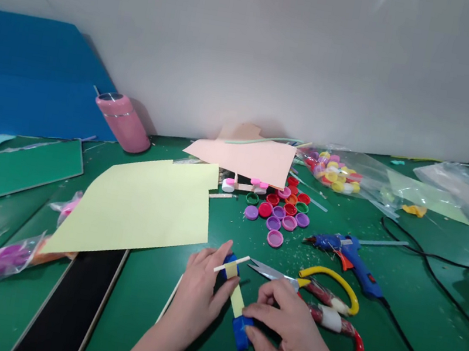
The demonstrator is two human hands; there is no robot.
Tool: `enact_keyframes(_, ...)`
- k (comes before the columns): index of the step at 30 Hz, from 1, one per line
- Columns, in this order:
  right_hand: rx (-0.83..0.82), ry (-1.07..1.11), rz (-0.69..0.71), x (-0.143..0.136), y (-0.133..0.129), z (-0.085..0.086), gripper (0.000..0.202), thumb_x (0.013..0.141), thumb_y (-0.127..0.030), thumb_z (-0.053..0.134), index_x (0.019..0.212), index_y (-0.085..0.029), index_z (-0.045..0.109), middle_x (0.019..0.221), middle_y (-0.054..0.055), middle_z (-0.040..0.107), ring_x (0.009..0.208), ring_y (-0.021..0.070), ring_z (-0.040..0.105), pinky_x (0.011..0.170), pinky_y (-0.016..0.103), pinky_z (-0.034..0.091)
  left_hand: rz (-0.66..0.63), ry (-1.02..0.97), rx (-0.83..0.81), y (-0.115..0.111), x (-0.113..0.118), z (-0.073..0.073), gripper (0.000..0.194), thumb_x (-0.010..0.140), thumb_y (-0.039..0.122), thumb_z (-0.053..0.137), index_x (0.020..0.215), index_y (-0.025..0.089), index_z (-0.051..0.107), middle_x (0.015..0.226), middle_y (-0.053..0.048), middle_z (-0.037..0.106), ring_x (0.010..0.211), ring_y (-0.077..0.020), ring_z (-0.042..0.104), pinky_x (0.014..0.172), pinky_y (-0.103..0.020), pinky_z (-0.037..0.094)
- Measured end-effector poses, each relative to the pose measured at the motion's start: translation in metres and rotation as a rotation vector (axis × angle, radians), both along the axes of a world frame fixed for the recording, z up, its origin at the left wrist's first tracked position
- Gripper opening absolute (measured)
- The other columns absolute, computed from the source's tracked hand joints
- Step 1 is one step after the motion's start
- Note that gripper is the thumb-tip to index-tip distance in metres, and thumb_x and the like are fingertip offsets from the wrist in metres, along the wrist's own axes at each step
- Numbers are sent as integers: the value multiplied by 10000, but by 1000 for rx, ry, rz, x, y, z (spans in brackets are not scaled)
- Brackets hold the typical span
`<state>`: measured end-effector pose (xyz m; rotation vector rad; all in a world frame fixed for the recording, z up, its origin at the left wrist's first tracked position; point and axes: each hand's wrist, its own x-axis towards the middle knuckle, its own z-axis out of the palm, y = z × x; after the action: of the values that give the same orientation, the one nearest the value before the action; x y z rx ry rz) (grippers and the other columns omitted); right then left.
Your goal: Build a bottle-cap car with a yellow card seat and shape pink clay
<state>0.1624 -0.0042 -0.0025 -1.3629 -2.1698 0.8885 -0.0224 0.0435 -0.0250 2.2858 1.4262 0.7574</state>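
Note:
A small paper craft piece [237, 302], a pale yellow strip with blue parts at both ends, lies between my hands. My left hand [200, 292] pinches its far end, where a short white stick [240, 262] crosses over the strip. The near blue part [241, 335] is between the thumb and fingers of my right hand [287, 332]. Just beyond my right hand lie scissors [351, 284] with yellow and red handles, their blades pointing left. A longer thin white stick [169, 300] passes partly behind my left wrist.
A blue glue gun [349, 253] with its cord lies at right. Several bottle caps [275, 239] are spread beyond my hands, near a bag of caps [336, 177]. Yellow paper [145, 203] partly covers a phone [75, 298]. A pink tumbler [123, 123] leans by the wall.

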Motion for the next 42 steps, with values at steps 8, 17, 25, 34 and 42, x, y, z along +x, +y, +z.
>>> enact_keyframes(8, 116, 83, -31, 0, 3, 6, 163, 777, -192, 531, 932, -213, 572, 876, 40, 496, 799, 176, 488, 683, 320, 427, -1, -11, -43, -3, -1, -2, 493, 798, 211, 475, 1266, 155, 334, 1093, -118, 603, 983, -256, 517, 827, -436, 393)
enact_keyframes(17, 291, 81, -433, 45, 11, 2, 129, 810, -182, 498, 924, -232, 530, 876, 22, 534, 743, 141, 543, 653, 255, 463, -80, -55, -187, -2, -1, 6, 501, 824, 213, 446, 1293, 195, 270, 1163, -107, 554, 1050, -242, 474, 871, -424, 357)
enact_keyframes(25, -1, -309, -315, 95, -19, -16, 524, 734, -128, 450, 1224, -241, 306, 1289, 88, 342, 1163, 238, 411, 941, 422, 392, -224, -100, -298, 3, 3, 14, 582, 802, 205, 486, 1317, 250, 220, 1205, -60, 559, 1112, -231, 451, 919, -436, 319)
enact_keyframes(34, -59, -469, -318, 89, -6, -8, 444, 639, -169, 481, 1081, -134, 465, 1063, 138, 549, 1002, 289, 518, 869, 449, 420, 87, -54, -248, -13, -10, 23, 622, 742, 316, 572, 1299, 261, 300, 1310, -95, 419, 1189, -279, 376, 927, -473, 358)
enact_keyframes(42, -362, 189, -466, 101, -17, -2, 459, 697, -289, 571, 1124, -230, 417, 1051, 77, 572, 905, 235, 586, 744, 312, 492, 243, -268, 35, -34, 6, 46, 41, 741, 239, 574, 737, 198, 575, 755, -22, 575, 691, -162, 565, 625, -285, 466)
